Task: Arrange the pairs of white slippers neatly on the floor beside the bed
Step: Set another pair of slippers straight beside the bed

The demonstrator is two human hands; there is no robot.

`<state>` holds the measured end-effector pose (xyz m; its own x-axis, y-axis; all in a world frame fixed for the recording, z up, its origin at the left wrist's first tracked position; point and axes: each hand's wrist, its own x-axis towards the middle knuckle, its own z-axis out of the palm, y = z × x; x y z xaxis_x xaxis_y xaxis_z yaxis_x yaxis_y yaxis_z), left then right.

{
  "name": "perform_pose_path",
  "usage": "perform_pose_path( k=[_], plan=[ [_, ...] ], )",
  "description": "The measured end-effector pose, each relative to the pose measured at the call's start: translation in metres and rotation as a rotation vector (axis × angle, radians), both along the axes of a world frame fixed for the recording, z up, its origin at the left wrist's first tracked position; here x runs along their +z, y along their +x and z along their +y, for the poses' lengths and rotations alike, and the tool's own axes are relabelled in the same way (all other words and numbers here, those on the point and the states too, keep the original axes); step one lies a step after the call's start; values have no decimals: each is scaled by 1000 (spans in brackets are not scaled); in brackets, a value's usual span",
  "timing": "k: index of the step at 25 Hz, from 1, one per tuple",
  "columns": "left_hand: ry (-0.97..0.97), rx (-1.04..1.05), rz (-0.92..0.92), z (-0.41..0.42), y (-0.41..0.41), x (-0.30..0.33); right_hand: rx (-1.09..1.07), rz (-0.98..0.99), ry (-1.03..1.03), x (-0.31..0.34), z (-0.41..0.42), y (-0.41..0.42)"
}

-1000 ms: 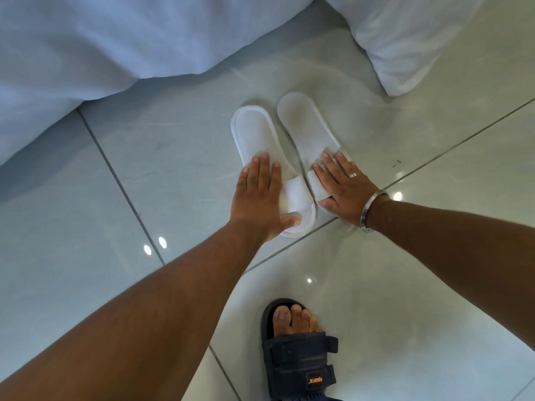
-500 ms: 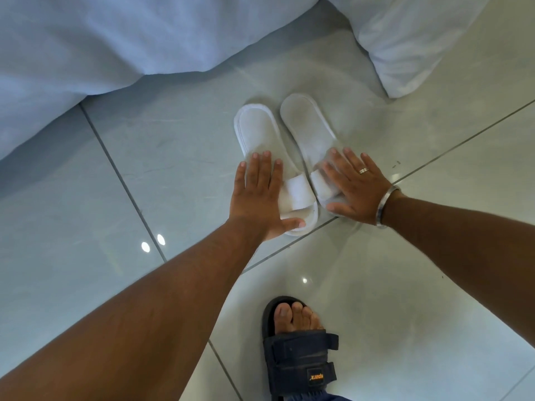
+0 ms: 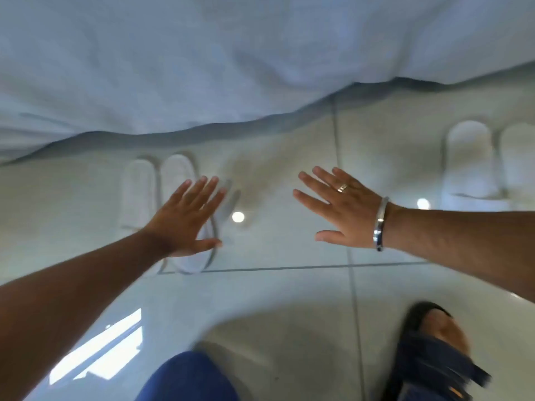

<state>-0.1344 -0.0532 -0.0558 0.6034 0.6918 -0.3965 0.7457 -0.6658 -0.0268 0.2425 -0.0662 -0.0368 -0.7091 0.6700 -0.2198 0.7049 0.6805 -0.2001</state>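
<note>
The frame is blurred by motion. One pair of white slippers (image 3: pixel 157 198) lies side by side on the pale tiled floor at the left, below the bed's hanging sheet (image 3: pixel 202 68). My left hand (image 3: pixel 185 218) hovers over that pair's right slipper with fingers spread, holding nothing; whether it touches is unclear. A second pair of white slippers (image 3: pixel 489 163) lies at the far right, partly cut by the frame edge. My right hand (image 3: pixel 341 209), with a ring and a silver bangle, is spread flat over bare floor between the two pairs.
The white bed sheet fills the top of the view and drapes to the floor. My foot in a dark strapped sandal (image 3: pixel 428 354) stands at the bottom right, and a blue-clad knee (image 3: pixel 188 377) shows at the bottom centre. Grout lines cross the tiles.
Both hands have come off the pair they were pressing and now hang spread. The view has swung, bringing a second pair into sight at the left under my left hand.
</note>
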Motion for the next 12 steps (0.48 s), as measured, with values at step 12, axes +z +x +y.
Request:
perform_pose_path(
  k=[12],
  plan=[
    [-108, 255, 67, -54, -210, -18, -48, -188, -234, -43, -10, -279]
  ],
)
